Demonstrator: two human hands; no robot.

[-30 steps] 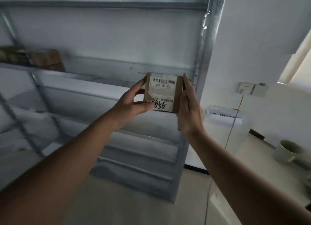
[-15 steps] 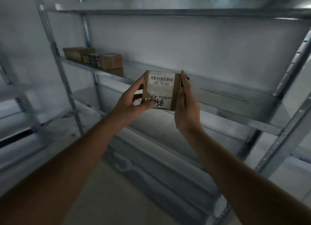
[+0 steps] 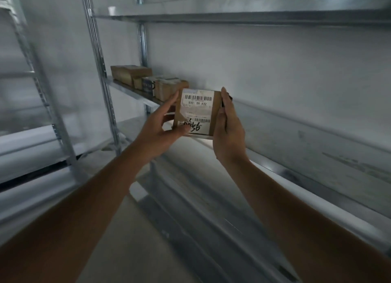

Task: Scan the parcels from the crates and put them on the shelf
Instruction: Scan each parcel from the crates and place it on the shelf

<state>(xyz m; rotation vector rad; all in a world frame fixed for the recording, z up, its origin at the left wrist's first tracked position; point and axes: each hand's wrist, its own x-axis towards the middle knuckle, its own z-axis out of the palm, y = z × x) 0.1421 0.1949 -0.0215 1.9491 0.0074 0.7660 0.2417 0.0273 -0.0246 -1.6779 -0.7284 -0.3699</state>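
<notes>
A small brown cardboard parcel point(image 3: 197, 112) with a white barcode label and black handwriting is held up in front of the metal shelf point(image 3: 317, 159). My left hand point(image 3: 160, 130) grips its left edge, thumb across the lower front. My right hand point(image 3: 227, 132) grips its right edge with fingers behind. The parcel hovers just above the middle shelf board, near its front lip.
Several brown parcels point(image 3: 148, 81) stand in a row at the left end of the same shelf board. An upper shelf board point(image 3: 232, 18) runs overhead. A steel upright point(image 3: 101, 70) and a second rack point(image 3: 31, 113) stand to the left. Lower boards lie below.
The view has swung left along the shelf; the wall and socket are gone, and the row of parcels has come closer. Both hands keep the same hold on the parcel.
</notes>
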